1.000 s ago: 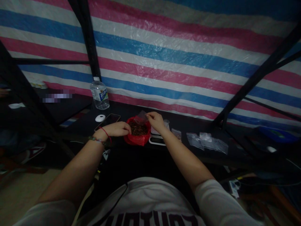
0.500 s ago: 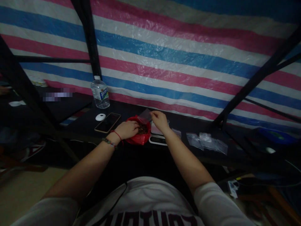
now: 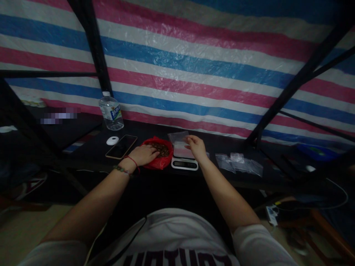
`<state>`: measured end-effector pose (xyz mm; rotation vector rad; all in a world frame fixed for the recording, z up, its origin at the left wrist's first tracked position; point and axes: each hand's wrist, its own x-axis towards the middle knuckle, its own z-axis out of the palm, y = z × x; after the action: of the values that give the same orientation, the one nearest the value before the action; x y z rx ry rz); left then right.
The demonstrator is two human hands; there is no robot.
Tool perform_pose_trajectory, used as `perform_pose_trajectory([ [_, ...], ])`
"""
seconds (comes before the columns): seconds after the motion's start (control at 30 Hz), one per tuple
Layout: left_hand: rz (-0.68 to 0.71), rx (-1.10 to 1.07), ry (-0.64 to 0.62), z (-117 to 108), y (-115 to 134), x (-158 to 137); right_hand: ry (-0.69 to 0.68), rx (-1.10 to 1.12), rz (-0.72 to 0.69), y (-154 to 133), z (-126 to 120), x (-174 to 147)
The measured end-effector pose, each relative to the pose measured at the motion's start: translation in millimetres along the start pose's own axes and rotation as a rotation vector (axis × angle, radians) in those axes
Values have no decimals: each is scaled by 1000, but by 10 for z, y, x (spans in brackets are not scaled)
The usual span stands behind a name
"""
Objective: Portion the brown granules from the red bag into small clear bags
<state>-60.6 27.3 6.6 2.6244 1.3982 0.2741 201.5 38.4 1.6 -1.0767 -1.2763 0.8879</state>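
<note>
My left hand (image 3: pixel 144 154) lies over the left side of an open red plastic bag (image 3: pixel 158 163). Its fingers are stretched out onto the small brown pieces (image 3: pixel 163 148) inside; they are too small to name. Between finger and thumb, my right hand (image 3: pixel 196 146) pinches a small clear plastic bag (image 3: pixel 177 137). That clear bag is above the back of a white digital scale (image 3: pixel 184 164), which stands just right of the red bag. What the clear bag holds, if anything, cannot be made out.
Several clear plastic bags (image 3: pixel 239 162) lie on the black table to the right. On the left are a phone (image 3: pixel 122 146), a white oval object (image 3: pixel 112 140) and a clear plastic bottle (image 3: pixel 111 112). Black metal posts (image 3: pixel 95 48) stand before a striped sheet (image 3: pixel 177 74).
My right hand has carried the clear bag away from the red bag, rightward over the scale. More of the scale and the brown pieces shows. My left hand stays at the red bag.
</note>
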Motion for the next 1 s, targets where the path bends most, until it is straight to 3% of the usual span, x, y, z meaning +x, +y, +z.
perform_pose_trajectory([
  [0.17,64,-28,13,-46,-10,3,263,-119,-177,-11,-876,-51],
  [0.23,72,-27,54,-83,4,3,403,-325,-262,34,-1303,-134],
  [0.3,80,-27,96,-115,8,1,438,-621,-336,127,-1689,-279],
  [0.4,112,-25,123,-135,-4,0,217,-991,-399,336,-2103,-556],
  [0.47,114,-22,96,-124,-16,2,27,-1145,-362,470,-2248,-705],
  [0.57,82,-33,4,-81,-22,14,-153,-1260,-329,564,-2279,-776],
  [0.63,70,-40,-19,-55,-10,24,-156,-1284,-350,534,-2183,-728],
  [0.77,86,-43,65,-45,52,34,-171,-1309,-351,364,-1762,-574],
  [0.9,139,-36,146,-81,113,23,-335,-1428,-214,264,-1321,-500],
  [1.0,169,-15,177,-118,132,11,-400,-1462,-115,264,-1196,-464],
])
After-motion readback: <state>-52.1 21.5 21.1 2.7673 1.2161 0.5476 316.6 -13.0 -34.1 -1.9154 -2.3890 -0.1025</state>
